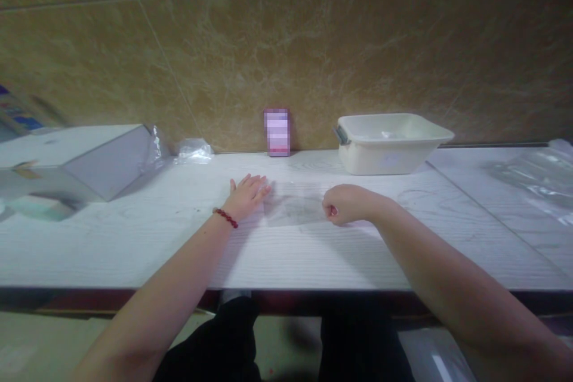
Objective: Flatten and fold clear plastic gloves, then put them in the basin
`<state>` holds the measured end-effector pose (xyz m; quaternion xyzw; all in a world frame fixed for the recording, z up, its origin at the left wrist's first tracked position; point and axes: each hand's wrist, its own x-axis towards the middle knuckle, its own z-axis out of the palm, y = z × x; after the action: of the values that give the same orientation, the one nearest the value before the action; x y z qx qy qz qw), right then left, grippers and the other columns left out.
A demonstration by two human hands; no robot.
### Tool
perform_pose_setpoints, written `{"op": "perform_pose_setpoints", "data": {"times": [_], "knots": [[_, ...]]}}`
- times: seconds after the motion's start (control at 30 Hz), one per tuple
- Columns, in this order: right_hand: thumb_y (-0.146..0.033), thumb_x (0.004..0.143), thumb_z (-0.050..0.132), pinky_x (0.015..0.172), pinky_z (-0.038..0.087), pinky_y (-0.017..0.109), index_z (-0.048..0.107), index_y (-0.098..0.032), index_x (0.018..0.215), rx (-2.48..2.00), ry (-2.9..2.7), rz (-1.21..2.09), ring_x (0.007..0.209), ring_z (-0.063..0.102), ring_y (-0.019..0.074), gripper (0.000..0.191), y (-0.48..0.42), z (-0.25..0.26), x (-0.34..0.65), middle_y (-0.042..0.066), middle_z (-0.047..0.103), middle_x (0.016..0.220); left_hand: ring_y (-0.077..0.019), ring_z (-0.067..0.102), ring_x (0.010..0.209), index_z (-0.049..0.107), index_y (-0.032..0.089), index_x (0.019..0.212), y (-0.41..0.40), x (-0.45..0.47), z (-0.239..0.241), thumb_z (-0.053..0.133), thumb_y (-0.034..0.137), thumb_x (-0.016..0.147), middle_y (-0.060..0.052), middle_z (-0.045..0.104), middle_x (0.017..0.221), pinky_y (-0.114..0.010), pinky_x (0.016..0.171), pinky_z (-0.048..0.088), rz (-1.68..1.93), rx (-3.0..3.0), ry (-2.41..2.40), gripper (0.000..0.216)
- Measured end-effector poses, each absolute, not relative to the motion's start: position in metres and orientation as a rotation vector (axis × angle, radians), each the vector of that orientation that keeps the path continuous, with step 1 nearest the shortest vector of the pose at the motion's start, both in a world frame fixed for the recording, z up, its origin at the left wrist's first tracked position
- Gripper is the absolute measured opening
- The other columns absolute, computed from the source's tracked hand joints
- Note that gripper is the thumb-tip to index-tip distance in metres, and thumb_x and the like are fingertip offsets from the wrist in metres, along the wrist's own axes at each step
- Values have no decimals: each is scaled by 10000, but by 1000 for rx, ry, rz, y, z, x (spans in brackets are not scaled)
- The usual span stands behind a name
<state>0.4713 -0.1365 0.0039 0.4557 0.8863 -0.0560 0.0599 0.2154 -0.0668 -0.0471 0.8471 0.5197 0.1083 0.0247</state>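
Note:
A clear plastic bag [293, 206] lies flat on the white wood-grain table [286, 256], between my two hands. At its left edge my left hand [248, 194] rests with fingers spread, fingertips touching the plastic. A dark red bead bracelet [225, 216] circles that wrist. My right hand [347, 203] is curled closed over the bag's right end; what its fingers hold, if anything, is hidden by the fist.
A cream plastic bin [376, 158] with a grey handle stands at the back right. A phone [278, 132] leans on the tiled wall. To the left are a white box [102, 167] and crumpled clear plastic [194, 151]; more clear bags [541, 173] lie far right.

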Motion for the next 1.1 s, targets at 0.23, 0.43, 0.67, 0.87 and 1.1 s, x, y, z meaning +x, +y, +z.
{"op": "perform_pose_setpoints", "data": {"times": [0.23, 0.43, 0.67, 0.87, 1.1], "knots": [[-161, 569, 456, 518, 331, 212, 616, -170, 636, 1363, 2687, -288, 590, 507, 121, 174, -134, 4, 472, 16, 609, 663, -253, 193, 1192, 360, 225, 1197, -71, 222, -44, 135, 502, 809, -54, 338, 1270, -546, 922, 74, 332, 2675, 1615, 527], [-164, 573, 463, 556, 348, 218, 620, -163, 649, 1356, 2705, -288, 620, 512, 128, 174, -134, 3, 472, 26, 612, 682, -235, 239, 1173, 387, 206, 1175, -88, 238, -37, 206, 511, 797, -58, 376, 1241, -501, 948, 69, 400, 2844, 1415, 519], [-181, 604, 479, 587, 362, 220, 640, -169, 683, 1373, 2696, -295, 636, 526, 132, 179, -135, 9, 471, 29, 624, 699, -197, 341, 1113, 434, 215, 1123, -105, 255, -33, 324, 523, 758, -43, 455, 1172, -447, 971, 60, 371, 2938, 1047, 490], [-241, 633, 499, 579, 359, 226, 663, -198, 714, 1468, 2626, -212, 654, 542, 143, 187, -136, 13, 476, 30, 633, 709, -176, 384, 1077, 475, 201, 1065, -108, 259, -36, 342, 443, 781, -44, 488, 1132, -415, 972, 98, 297, 2938, 933, 396], [-197, 599, 487, 499, 323, 217, 659, -207, 678, 1480, 2556, -126, 594, 531, 135, 189, -141, 9, 469, 29, 629, 681, -172, 436, 1019, 488, 196, 1022, -112, 264, -37, 358, 405, 782, -46, 515, 1083, -407, 955, 158, 288, 2973, 824, 344]]}}
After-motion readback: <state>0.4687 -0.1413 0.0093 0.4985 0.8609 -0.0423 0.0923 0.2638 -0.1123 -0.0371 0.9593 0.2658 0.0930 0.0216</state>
